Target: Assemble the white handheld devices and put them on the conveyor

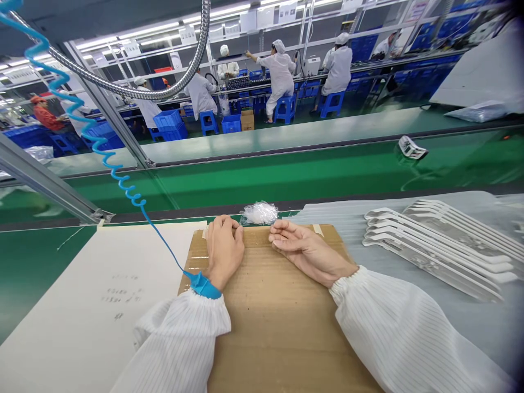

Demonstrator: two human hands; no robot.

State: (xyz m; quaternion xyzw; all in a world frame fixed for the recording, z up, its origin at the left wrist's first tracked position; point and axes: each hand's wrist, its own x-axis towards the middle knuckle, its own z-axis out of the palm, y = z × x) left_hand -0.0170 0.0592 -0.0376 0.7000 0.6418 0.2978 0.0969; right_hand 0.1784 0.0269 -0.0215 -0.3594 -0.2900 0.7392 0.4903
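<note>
My left hand [223, 248] rests knuckles-up on a brown cardboard sheet [266, 316], its fingers curled into a loose fist with nothing visible in them. A blue wrist strap [202, 285] with a coiled cord [88, 128] circles that wrist. My right hand [301, 248] lies on its side on the cardboard, fingers half stretched toward the left hand and holding nothing. Just beyond both hands sits a crumpled clear plastic bag [260, 213], close to the fingertips but apart from them.
A stack of white plastic frames [438, 243] lies to the right on grey sheeting. A white paper sheet [102, 295] lies to the left. A green conveyor belt [286, 174] runs beyond, carrying a small silver part [411, 147]. Workers in white sit at far benches.
</note>
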